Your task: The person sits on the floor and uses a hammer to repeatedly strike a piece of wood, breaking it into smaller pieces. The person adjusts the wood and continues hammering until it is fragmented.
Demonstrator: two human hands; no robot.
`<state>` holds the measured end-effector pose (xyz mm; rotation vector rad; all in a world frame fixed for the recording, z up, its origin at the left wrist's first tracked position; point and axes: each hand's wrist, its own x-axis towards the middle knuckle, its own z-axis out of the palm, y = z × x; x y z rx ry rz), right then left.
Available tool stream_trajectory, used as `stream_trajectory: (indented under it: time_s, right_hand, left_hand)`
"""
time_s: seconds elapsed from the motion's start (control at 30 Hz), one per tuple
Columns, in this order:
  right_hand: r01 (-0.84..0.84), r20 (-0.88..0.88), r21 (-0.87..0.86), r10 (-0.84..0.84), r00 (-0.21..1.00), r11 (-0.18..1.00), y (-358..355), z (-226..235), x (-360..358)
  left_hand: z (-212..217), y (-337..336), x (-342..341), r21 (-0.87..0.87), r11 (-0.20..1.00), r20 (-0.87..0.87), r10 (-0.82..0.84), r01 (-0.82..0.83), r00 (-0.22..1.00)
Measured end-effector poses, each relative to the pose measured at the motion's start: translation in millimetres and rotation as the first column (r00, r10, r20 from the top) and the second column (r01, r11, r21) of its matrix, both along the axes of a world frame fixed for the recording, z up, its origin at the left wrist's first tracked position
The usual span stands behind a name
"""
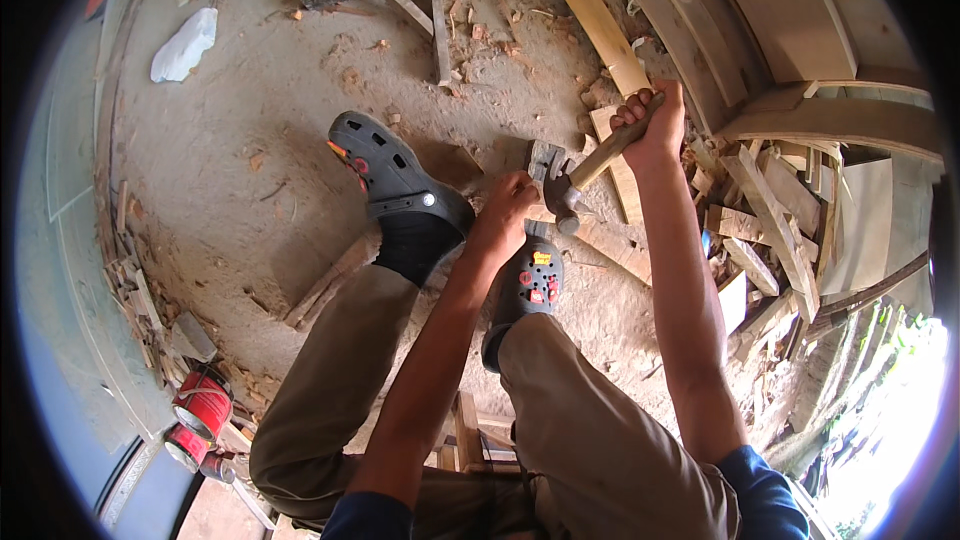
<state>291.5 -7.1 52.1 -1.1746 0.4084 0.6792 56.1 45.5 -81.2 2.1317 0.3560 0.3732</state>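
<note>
My right hand (655,132) is wrapped round the wooden handle of a claw hammer (597,158), whose metal head hangs low between my feet. Just left of that head, my left hand (504,212) is closed, its fingertips pressed together; whatever they hold is hidden or too small to make out. A weathered grey wood block (541,156) shows behind the hammer head, close to my left fingertips. Beneath the hammer runs a wooden plank (612,248) on the dirt floor, with one end near my right shoe. Whether the hammer head touches the wood, I cannot tell.
My dark clogs (385,165) rest on either side of my left hand. Scrap wood (765,230) is heaped at right, below curved boards (830,130). A long plank (590,15) lies ahead. A wooden frame (415,15), a white stone (185,45) and red cans (203,403) lie around.
</note>
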Motion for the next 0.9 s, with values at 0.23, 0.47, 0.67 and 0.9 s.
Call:
stream_trajectory:
  time_s: [0.23, 0.47, 0.67, 0.9]
  right_hand:
    - [-0.132, 0.171, -0.010, 0.132, 0.976, 0.991, 6.8, 16.1, -34.4]
    - [-0.151, 0.279, 0.031, 0.136, 0.951, 0.988, -0.1, 11.9, -53.0]
    - [0.032, 0.242, 0.042, -0.041, 0.969, 0.999, 2.5, 13.3, -46.6]
    - [-0.055, 0.317, 0.068, 0.031, 0.948, 0.996, 0.1, 12.0, -59.6]
  left_hand:
    - [10.4, -17.2, -7.7, -0.156, 0.965, 0.007, 0.215, -0.212, 0.976]
    - [-1.3, -20.8, -7.2, -0.250, 0.933, -0.043, 0.256, -0.258, 0.966]
    - [10.3, -42.9, 13.3, -0.066, 0.952, -0.303, 0.268, -0.300, 0.915]
    - [-8.5, -67.9, 1.2, 0.027, 0.935, -0.148, 0.353, -0.353, 0.924]
